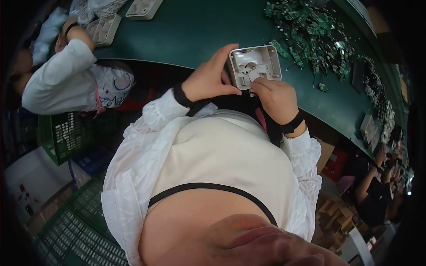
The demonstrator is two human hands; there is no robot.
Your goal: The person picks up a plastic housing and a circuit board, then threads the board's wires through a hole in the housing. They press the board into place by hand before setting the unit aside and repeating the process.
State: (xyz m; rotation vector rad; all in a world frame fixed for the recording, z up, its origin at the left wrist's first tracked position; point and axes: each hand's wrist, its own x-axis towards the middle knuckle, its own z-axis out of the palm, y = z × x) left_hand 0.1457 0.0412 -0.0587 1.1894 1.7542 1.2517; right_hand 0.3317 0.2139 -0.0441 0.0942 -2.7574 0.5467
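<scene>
A white, open-topped plastic housing [276, 65] is held up in front of me, over the near edge of the green table. Inside it are ribs, corner posts and a small round metal part [251, 66] near the middle. My left hand [207, 79] grips the housing's left side, thumb below and fingers behind. At the lower right rim, my right hand [278, 98] is closed in a pinch, its fingertips reaching into the housing. Thin wire seems to run near those fingertips, but what they pinch is too small to make out.
Green circuit boards [310, 37] lie heaped on the table [191, 33] at the far right, with small white parts [384, 104] beyond. Similar housings [103, 30] stand at far left, beside a co-worker's white sleeve [62, 84]. Green crates [66, 137] stand below; another person [375, 195] works at right.
</scene>
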